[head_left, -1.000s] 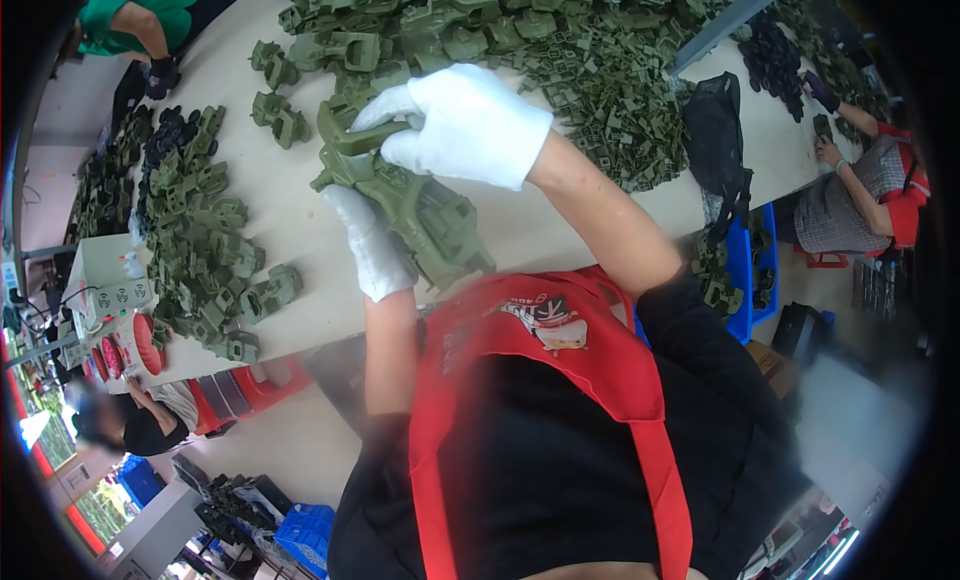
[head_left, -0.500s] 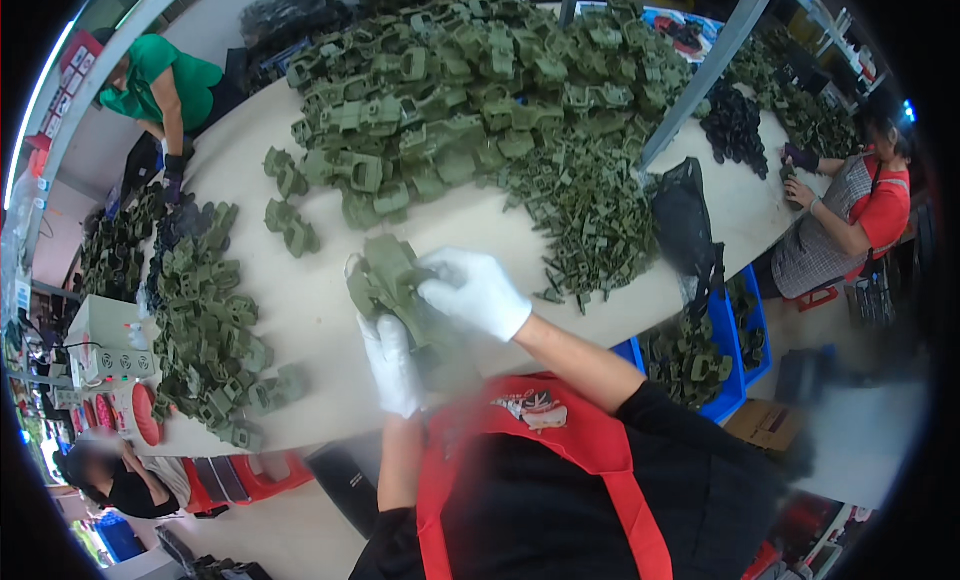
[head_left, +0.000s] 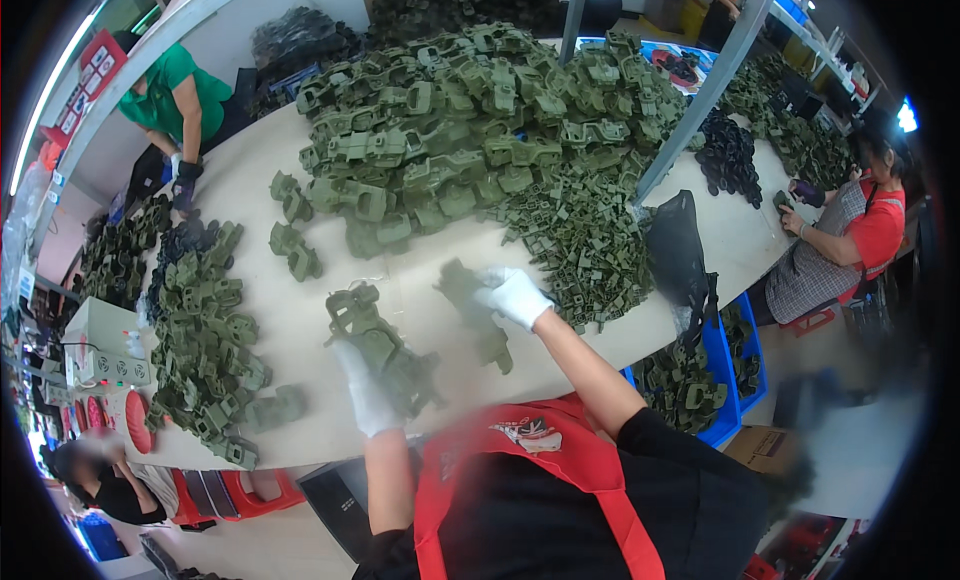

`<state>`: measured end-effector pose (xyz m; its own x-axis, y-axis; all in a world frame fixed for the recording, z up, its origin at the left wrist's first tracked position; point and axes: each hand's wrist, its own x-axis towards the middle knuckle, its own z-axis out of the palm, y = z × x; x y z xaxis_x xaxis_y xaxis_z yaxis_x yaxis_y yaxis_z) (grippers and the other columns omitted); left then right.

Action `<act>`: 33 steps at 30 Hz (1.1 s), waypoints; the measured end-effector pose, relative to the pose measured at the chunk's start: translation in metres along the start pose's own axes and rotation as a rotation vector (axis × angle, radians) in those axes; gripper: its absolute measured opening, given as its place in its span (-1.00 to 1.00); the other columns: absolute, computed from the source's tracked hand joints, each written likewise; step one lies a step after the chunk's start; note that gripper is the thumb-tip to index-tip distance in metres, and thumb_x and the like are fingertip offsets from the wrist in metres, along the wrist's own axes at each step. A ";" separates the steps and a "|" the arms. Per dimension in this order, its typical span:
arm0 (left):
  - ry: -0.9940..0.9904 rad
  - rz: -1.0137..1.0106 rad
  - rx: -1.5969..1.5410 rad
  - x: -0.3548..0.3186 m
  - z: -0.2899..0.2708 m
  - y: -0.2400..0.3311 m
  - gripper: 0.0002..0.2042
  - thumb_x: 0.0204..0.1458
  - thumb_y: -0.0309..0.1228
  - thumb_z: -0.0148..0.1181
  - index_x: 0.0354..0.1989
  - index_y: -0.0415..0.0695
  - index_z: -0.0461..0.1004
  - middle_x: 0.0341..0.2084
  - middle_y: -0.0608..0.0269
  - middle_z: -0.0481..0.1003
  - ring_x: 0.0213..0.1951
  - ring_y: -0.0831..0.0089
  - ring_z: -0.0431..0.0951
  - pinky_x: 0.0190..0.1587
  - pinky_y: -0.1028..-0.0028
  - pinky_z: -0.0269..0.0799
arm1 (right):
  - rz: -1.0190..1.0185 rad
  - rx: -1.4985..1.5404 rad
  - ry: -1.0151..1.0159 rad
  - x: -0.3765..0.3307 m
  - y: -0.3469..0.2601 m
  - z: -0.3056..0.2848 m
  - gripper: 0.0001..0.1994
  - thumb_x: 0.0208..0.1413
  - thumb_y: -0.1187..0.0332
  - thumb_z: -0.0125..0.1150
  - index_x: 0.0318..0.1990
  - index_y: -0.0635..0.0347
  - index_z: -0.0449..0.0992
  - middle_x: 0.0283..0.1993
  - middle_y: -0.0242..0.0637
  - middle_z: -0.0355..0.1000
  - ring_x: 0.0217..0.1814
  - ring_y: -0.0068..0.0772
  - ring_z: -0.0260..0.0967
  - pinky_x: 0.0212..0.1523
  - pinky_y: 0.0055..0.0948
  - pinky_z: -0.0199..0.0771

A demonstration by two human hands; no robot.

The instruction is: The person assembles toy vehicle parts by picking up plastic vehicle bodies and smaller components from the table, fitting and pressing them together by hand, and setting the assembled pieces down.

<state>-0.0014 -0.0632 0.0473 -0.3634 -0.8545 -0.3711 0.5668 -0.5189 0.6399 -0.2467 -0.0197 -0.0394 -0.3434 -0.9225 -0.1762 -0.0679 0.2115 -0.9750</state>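
Observation:
My left hand, in a white glove, is closed on an olive-green plastic part with open frames, which looks like a toy vehicle body. My right hand, also gloved in white, grips a flatter, longer olive-green plastic piece, blurred by motion. The two parts are apart, both above the pale table. Past my hands lies a big heap of similar green vehicle bodies. Right of it and close to my right hand is a pile of small green parts.
More green parts line the table's left side. A metal post rises at the right, near a black bag. Blue crates with green parts stand below the right edge. Co-workers sit or stand left and right.
The two green parts, held together before, are now separate. My right hand has moved right with the flatter piece; my left hand keeps the frame-like part, slightly lower and to the left.

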 end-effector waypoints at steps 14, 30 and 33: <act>-0.012 0.213 0.108 0.023 0.003 -0.013 -0.74 -0.02 -0.57 0.09 -0.11 -0.22 0.36 -0.29 0.18 0.45 -0.27 0.33 0.52 -0.17 0.35 0.51 | 0.148 0.041 -0.184 -0.040 -0.099 0.017 -0.74 0.05 0.40 0.25 -0.09 0.26 0.54 -0.30 -0.29 0.52 -0.32 -0.67 0.41 -0.30 -0.62 0.43; 0.014 0.223 0.203 -0.003 0.020 -0.018 -0.67 -0.10 -0.58 0.07 -0.09 -0.30 0.34 -0.32 0.10 0.47 -0.27 0.32 0.52 -0.14 0.38 0.48 | -0.189 -0.354 -0.022 -0.073 -0.114 0.055 -0.82 0.00 0.30 0.24 -0.33 0.22 0.48 -0.50 -0.21 0.52 -0.55 -0.37 0.50 -0.41 -0.42 0.51; 0.005 0.249 0.151 -0.003 0.017 -0.019 -0.66 -0.10 -0.58 0.07 -0.07 -0.30 0.33 -0.29 0.09 0.47 -0.27 0.30 0.53 -0.12 0.36 0.48 | -0.197 -0.395 -0.100 -0.073 -0.123 0.051 -0.81 -0.01 0.29 0.24 -0.32 0.23 0.48 -0.50 -0.20 0.53 -0.57 -0.42 0.49 -0.43 -0.46 0.50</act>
<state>-0.0242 -0.0506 0.0477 -0.2229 -0.9555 -0.1931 0.5213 -0.2842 0.8046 -0.1656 0.0050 0.0869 -0.1967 -0.9802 -0.0234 -0.4815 0.1174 -0.8686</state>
